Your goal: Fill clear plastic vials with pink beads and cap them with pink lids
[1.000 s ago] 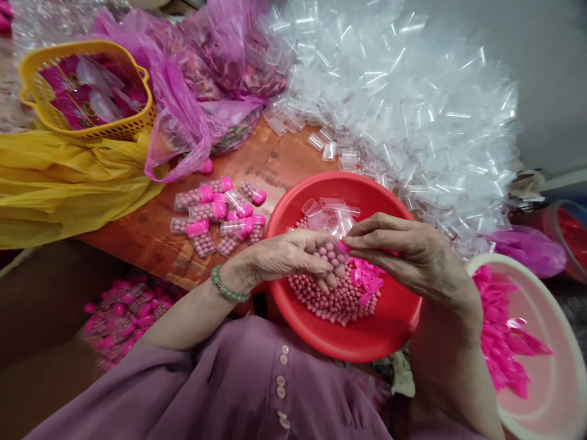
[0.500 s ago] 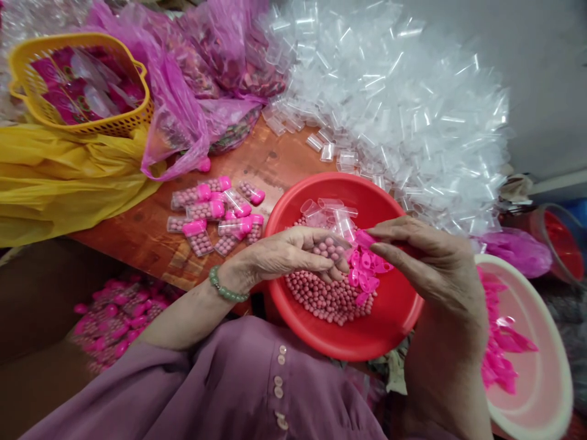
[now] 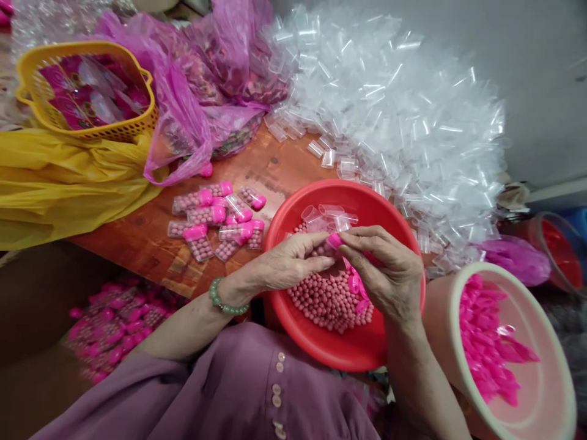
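Observation:
My left hand (image 3: pixel 296 260) is closed around a small clear plastic bottle (image 3: pixel 320 250) filled with pink beads. Thumb and fingers of my right hand (image 3: pixel 385 263) pinch a bright pink cap (image 3: pixel 334 240) at the bottle's mouth; whether it is fully seated I cannot tell. Both hands are over a red basin (image 3: pixel 293 327). Inside it lie loose pink beads (image 3: pixel 332 302), several clear empty bottles (image 3: pixel 339 217) and pink caps (image 3: pixel 355 284), partly hidden by my right hand. Left of the basin, several filled, capped bottles (image 3: pixel 206 215) lie on the wooden table (image 3: pixel 151 244).
A large heap of clear bottles (image 3: pixel 394 104) covers the back right. At right stands a pale bucket (image 3: pixel 545 366) of pink caps. A yellow basket (image 3: pixel 151 91), purple bags (image 3: pixel 183 110) and a yellow bag (image 3: pixel 68 189) lie back left. More filled bottles (image 3: pixel 119 324) sit below the table edge.
My right hand has moved left, bringing the pink cap from beside the bottle onto its mouth. My left hand still holds the bottle, its fingers now more closed around it.

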`<move>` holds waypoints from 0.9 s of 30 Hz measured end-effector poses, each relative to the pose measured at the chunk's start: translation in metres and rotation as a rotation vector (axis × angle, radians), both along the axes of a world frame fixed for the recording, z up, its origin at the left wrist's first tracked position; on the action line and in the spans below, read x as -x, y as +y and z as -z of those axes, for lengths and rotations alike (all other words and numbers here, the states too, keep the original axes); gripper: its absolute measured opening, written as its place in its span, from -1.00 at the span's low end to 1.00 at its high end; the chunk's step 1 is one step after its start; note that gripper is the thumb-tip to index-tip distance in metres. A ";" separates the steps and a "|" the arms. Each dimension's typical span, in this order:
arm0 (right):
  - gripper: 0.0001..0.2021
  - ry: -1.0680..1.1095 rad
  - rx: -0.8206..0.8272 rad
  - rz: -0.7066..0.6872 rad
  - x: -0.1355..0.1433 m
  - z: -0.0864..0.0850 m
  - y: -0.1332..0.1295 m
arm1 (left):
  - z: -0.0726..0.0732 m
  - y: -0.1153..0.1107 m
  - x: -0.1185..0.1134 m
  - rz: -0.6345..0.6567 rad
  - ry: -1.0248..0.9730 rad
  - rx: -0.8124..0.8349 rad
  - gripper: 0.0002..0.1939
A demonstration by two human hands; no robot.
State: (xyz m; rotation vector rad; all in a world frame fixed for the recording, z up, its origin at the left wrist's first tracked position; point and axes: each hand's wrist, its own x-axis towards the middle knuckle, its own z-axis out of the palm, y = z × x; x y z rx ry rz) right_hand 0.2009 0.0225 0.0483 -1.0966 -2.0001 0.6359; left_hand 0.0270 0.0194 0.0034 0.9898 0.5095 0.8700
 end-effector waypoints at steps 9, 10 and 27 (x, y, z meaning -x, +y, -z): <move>-0.64 -0.176 -0.182 -0.073 -0.003 0.009 -0.001 | 0.003 -0.002 0.001 -0.096 0.006 0.029 -0.77; -0.64 -0.182 -0.175 -0.074 -0.002 0.009 -0.001 | 0.003 -0.002 0.001 -0.106 0.024 0.021 -0.77; -0.66 0.281 0.259 0.122 -0.015 0.014 0.005 | -0.005 -0.001 0.000 -0.237 0.051 0.039 -0.71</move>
